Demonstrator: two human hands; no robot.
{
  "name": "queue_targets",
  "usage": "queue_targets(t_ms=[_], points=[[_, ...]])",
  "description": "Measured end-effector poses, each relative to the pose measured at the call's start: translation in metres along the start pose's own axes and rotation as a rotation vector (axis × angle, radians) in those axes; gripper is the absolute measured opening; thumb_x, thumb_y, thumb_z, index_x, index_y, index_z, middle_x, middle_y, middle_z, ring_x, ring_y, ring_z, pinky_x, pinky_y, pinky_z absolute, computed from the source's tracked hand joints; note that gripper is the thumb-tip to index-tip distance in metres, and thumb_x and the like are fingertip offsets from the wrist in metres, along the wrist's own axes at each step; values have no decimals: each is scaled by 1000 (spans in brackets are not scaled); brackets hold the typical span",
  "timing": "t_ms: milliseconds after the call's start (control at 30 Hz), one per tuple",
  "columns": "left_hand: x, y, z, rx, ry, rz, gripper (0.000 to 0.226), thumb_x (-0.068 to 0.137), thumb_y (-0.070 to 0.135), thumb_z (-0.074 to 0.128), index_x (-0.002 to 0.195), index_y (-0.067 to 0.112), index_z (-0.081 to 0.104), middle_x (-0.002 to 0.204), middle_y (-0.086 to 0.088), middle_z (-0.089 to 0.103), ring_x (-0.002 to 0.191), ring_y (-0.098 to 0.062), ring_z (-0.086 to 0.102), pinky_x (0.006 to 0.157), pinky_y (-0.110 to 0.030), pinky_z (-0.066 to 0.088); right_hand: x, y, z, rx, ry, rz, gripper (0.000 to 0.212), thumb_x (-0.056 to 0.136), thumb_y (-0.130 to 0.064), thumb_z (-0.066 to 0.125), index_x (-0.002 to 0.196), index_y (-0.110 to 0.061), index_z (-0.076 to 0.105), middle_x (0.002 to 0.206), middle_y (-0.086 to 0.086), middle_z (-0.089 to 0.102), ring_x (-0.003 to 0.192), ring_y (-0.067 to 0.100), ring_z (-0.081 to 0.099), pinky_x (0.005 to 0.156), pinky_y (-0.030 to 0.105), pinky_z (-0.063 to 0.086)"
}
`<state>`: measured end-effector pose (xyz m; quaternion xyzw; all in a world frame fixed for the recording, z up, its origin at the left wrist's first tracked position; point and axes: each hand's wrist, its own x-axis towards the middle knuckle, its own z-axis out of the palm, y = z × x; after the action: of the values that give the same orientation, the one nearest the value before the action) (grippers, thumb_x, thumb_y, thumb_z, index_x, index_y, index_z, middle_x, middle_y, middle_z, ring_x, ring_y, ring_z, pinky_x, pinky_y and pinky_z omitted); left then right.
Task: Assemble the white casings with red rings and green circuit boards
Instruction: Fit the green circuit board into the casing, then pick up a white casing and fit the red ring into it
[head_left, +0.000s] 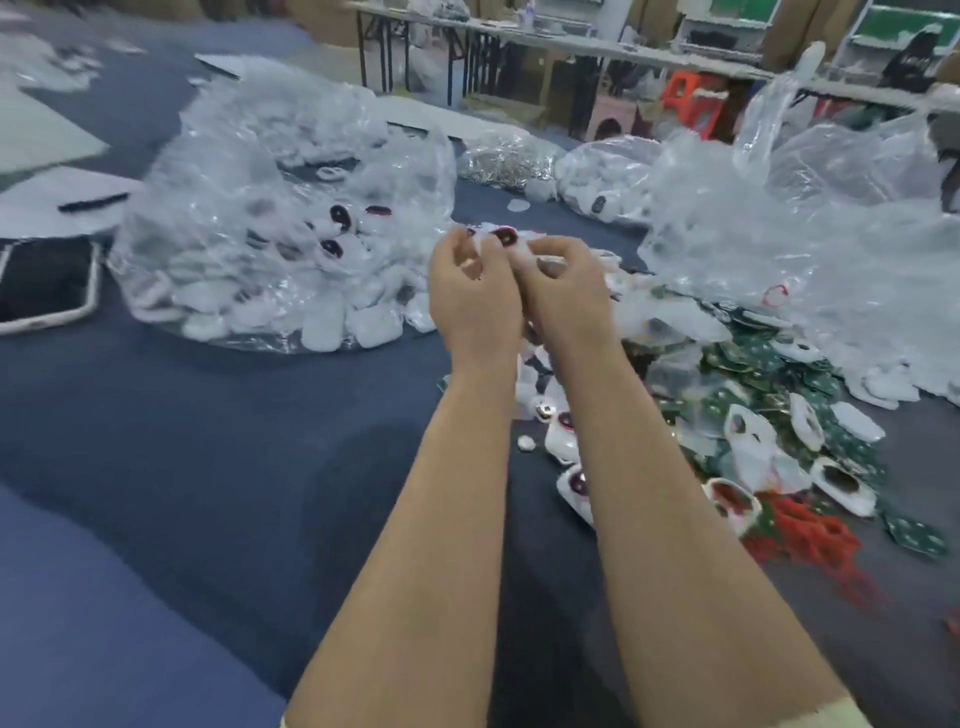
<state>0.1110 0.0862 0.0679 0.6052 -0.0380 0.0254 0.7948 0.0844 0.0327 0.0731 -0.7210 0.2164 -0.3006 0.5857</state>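
The blue cloth-covered table (208, 467) fills most of the view. On its left part sits a big clear plastic bag (291, 156), stuffed with white casings. A second big clear bag (805, 234) slumps on the right, with a red mark on it too blurred to read.

Both bare forearms reach forward from the bottom edge, side by side and nearly touching at the wrists. The left hand (475, 291) and right hand (563, 291) are raised above the table between the two bags, backs toward the camera and fingers curled inward. Together they pinch one white casing (501, 238) at their fingertips. It has a dark oval centre with a red rim. Motion blur hides exactly which fingers touch it.

Below and to the right of the right arm lies a loose heap of green circuit boards (753, 374), mixed with more casings, some already fitted. A pile of red rings (810, 535) lies at the near end of that heap.

At the far left edge a dark-screened device in a pale case (47, 280) lies flat. Behind the hands are a smaller bag of silvery metal parts (506, 161) and another small bag of white parts (608, 176). An orange stool (691, 98) stands on the floor beyond.
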Motion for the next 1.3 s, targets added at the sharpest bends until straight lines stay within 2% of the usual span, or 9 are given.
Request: queue_targets(t_ms=[67,267,433,533,733,1000,1067,1167,1300], points=[[38,8,-25,-23,124,-11,31,96,12,51,127,5,53,126,-9,57,97,-13,58,79,-10,45,22,-8,52,-4,-43,12,23,85,-15,68,101,-5,54,80,2,61,61,-1,59,52,10,45],[100,3,-61,-28,242,-83,21,93,9,46,113,16,50,125,-6,55,107,-18,58,91,-29,50,56,-12,148,-23,-318,170,47,84,-6,63,128,-5,48,125,17,58,113,30,58,99,42,47],[101,-11,-41,11,234,-67,27,92,6,45,117,9,56,129,-10,53,104,-19,56,70,-6,42,79,10,94,2,-5,3,21,90,0,47,105,-8,58,98,11,65,70,17,67,80,39,56],[84,-16,-14,-5,138,-74,20,92,5,44,107,14,54,123,-10,57,102,-22,57,86,-23,47,100,33,32,-336,237,-50,30,91,-1,43,114,-8,61,111,9,66,101,22,63,90,31,47],[55,-27,31,56,-67,-166,17,92,6,47,103,13,56,117,-13,62,109,-29,58,99,-39,47,119,74,-32,-1123,90,218,40,90,-7,47,130,-7,49,134,16,51,122,35,49,96,38,43],[38,-42,42,59,-146,-225,14,92,7,47,100,14,56,117,-13,63,114,-31,57,97,-38,46,107,80,-33,-907,175,211,38,86,-18,51,123,-11,50,126,11,57,118,32,50,99,41,41],[34,-44,43,53,-155,-230,14,92,7,48,100,15,56,117,-13,63,114,-29,57,97,-36,46,103,75,-38,-754,132,193,12,82,-23,54,90,-15,58,94,5,62,95,27,55,82,34,45],[26,-47,44,74,-172,-218,14,92,7,48,101,15,56,111,-9,62,104,-23,58,97,-34,46,92,67,-52,-536,120,49,39,87,-21,56,54,-17,34,55,-3,35,57,14,34,60,28,28],[6,-46,49,87,-205,-210,12,95,12,47,103,13,56,108,-9,63,94,-19,59,91,-34,49,64,49,-73,-379,183,-92,12,95,-21,55,86,-14,61,78,-3,59,73,11,55,72,27,44]])
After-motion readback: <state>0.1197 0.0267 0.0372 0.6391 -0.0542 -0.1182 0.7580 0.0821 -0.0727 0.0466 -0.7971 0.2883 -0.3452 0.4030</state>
